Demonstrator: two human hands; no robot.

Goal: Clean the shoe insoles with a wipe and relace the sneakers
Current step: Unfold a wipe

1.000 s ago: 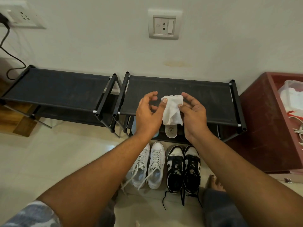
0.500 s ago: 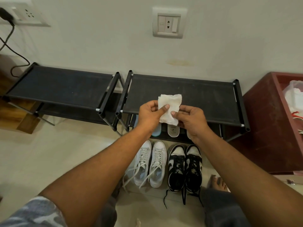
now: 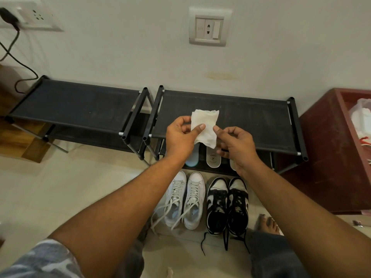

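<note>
Wipe (image 3: pixel 206 121) pinched in left hand (image 3: pixel 180 137) fingers; right hand (image 3: pixel 236 145) curled at its edge, hold not discernible. Risk: wipe dropped onto white sneakers (image 3: pixel 186 199) if pinch is loosened.

Camo-print short sleeve (image 3: pixel 40 259), L arm; forearms bare; dk grey trousers (image 3: pixel 267 255); bare foot (image 3: pixel 269 224).

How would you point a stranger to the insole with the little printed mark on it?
Find the black shoe rack on the right, below the wall socket. On its lower shelf, three insole ends poke out. Yours is the middle insole, off-white with a dark printed mark; the pale blue insole sits left of it, and the right hand hides most of the third insole.
</note>
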